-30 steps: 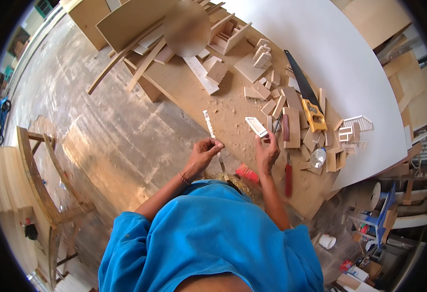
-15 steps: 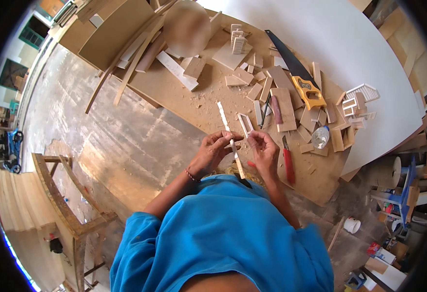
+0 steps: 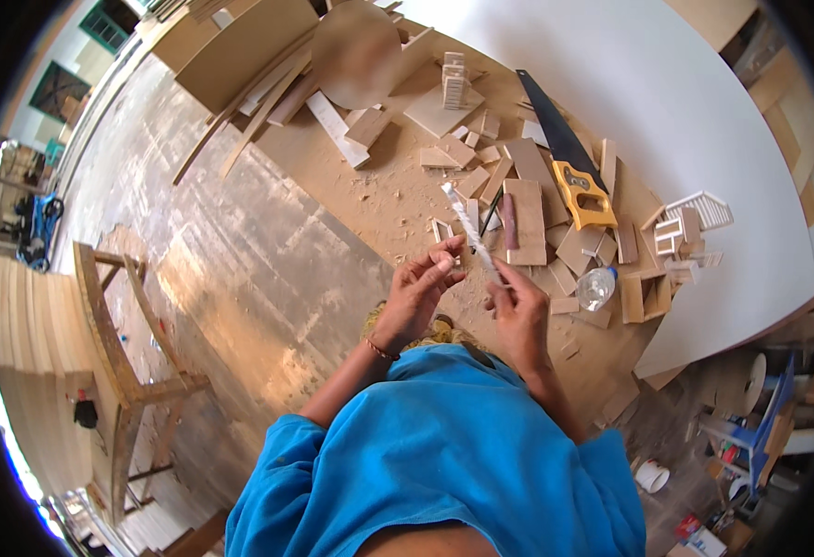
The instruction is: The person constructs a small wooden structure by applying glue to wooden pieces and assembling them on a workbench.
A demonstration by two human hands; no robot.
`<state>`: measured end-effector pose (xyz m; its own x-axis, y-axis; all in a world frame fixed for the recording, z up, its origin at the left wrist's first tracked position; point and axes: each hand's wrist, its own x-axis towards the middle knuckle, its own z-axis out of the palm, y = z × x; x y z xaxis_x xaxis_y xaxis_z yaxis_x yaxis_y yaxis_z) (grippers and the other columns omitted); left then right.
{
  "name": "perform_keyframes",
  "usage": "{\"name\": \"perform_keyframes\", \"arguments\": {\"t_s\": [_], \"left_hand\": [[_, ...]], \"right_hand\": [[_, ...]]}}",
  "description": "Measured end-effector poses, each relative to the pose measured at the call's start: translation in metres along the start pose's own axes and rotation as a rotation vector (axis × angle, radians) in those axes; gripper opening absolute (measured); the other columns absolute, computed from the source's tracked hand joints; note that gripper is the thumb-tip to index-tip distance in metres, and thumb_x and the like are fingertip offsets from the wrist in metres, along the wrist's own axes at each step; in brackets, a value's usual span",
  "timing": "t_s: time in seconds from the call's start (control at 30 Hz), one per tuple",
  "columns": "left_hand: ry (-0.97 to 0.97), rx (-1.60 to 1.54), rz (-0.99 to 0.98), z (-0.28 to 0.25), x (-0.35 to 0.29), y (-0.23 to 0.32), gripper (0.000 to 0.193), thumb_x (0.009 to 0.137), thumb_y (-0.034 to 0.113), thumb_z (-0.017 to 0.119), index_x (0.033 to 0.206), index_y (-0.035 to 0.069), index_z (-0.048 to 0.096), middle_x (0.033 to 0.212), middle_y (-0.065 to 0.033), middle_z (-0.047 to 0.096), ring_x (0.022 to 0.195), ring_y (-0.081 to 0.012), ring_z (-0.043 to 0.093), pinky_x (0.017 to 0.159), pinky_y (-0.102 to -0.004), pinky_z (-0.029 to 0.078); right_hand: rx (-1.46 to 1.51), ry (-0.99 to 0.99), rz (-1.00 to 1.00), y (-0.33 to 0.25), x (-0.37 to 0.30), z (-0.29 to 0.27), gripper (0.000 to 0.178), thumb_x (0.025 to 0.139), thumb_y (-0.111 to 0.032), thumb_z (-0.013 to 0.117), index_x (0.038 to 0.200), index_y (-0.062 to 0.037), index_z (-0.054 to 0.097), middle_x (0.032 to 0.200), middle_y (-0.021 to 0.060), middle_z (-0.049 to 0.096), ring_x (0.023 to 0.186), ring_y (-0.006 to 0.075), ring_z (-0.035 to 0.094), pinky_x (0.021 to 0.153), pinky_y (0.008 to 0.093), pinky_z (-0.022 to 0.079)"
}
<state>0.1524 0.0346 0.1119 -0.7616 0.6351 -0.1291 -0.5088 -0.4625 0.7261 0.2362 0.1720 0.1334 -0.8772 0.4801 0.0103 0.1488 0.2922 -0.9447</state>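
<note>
A small pale wooden frame [image 3: 440, 230] shows beyond the fingers of my left hand [image 3: 420, 283], which pinches it; those fingers cover much of it. My right hand [image 3: 521, 313] is closed around the lower end of a narrow stick with a ragged whitish covering [image 3: 467, 219]. The stick slants up and to the left, its tip close to the frame. Both hands are in front of my body, over the near edge of the wooden work board [image 3: 393, 209].
Wood offcuts [image 3: 529, 218] and shavings lie beyond my hands, with a yellow-handled saw [image 3: 585, 193] on top. To the right are a clear plastic bottle [image 3: 596, 289] and small slatted wooden models [image 3: 690, 227]. At the left stands a wooden frame stand [image 3: 119, 339].
The stick has passed from my left hand to my right, and the small frame from my right to my left. The red-handled tool near my right hand no longer shows.
</note>
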Motion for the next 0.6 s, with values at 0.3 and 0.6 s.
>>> {"name": "perform_keyframes", "arguments": {"t_s": [0.3, 0.6], "left_hand": [[0.101, -0.2, 0.044, -0.013, -0.004, 0.007, 0.011, 0.089, 0.017, 0.057, 0.097, 0.01, 0.06, 0.098, -0.0006, 0.06, 0.097, -0.0133, 0.053, 0.083, -0.0344, 0.043], [0.138, -0.082, 0.163, 0.003, 0.0, 0.005, 0.006, 0.084, 0.012, 0.062, 0.09, 0.009, 0.061, 0.101, -0.0003, 0.057, 0.093, -0.0119, 0.053, 0.081, -0.0347, 0.043]], "right_hand": [[-0.493, 0.18, -0.463, -0.004, -0.014, -0.041, 0.04, 0.071, 0.007, 0.061, 0.105, -0.0141, 0.066, 0.081, 0.0054, 0.056, 0.073, 0.0218, 0.058, 0.064, 0.0326, 0.046], [-0.47, 0.235, -0.496, -0.002, -0.01, -0.053, 0.037, 0.07, 0.003, 0.062, 0.1, -0.0159, 0.069, 0.081, 0.004, 0.056, 0.074, 0.0209, 0.057, 0.065, 0.0332, 0.045]]}}
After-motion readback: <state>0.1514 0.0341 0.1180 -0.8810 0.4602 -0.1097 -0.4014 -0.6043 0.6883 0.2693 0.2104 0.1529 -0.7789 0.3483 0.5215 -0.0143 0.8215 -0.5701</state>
